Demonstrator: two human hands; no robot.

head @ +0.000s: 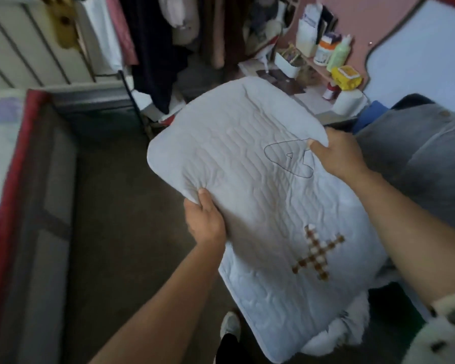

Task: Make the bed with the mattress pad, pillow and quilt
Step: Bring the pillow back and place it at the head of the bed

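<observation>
1. Bed: runs along the left border of the view. A red strip follows its near edge, with a dark side panel below it.
2. Floor: dark surface between the bed and the person.
3. Hanging clothes: dark and pale garments at top centre, behind the other items.
4. Left hand: clamped on the lower-left edge of the pillow. The thumb lies on top, the fingers are hidden beneath, and the fabric bunches at the grip.
5. Pillow: white, quilted in lines and held in the air over the floor, well apart from the bed. It carries a dark outline figure near the right edge and a brown-and-white checked cross toward the near end. The near end overlaps a fluffy white item below it.
6. Right hand: clamped on the right edge of the pillow, thumb on top. The two hands are apart, one on each side.
7. Shelf: pink, at upper right, loaded with bottles and boxes.
8. Grey cloth: piled to the right of the right hand.
</observation>
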